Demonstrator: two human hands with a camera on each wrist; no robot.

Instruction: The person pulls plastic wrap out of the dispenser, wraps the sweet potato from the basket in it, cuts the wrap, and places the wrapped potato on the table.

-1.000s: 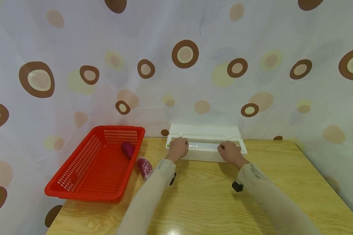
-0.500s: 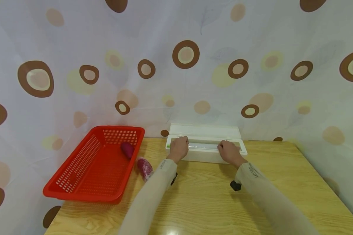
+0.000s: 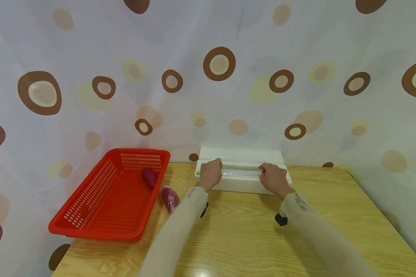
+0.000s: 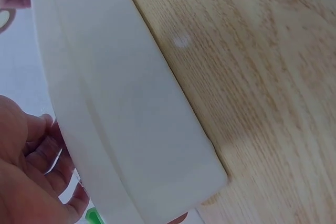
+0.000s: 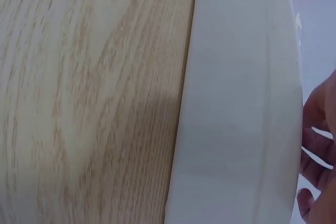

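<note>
A long white cling film dispenser box [image 3: 242, 186] stands against the back of the table, its lid [image 3: 240, 154] raised. Inside the opening lies clear cling film [image 3: 240, 173], with a green cutter piece [image 3: 198, 172] at the left end. My left hand [image 3: 210, 176] is over the box's left part; in the left wrist view its thumb and forefinger meet at the rim, pinching the clear film. Over the right part is my right hand [image 3: 274, 179], fingers bent behind the front wall [image 5: 236, 103]. I cannot tell if film is between them.
Left on the wooden table [image 3: 235, 238] stands a red slotted basket [image 3: 142, 227] holding a purple sweet potato [image 3: 150, 177]. A film-wrapped purple sweet potato [image 3: 170, 198] lies between basket and left forearm. A spotted curtain [image 3: 242, 96] hangs right behind the box.
My right hand has shifted slightly right, its thumb and forefinger now looser. The left forefinger has risen a little. Box, basket and sweet potatoes stay in place.
</note>
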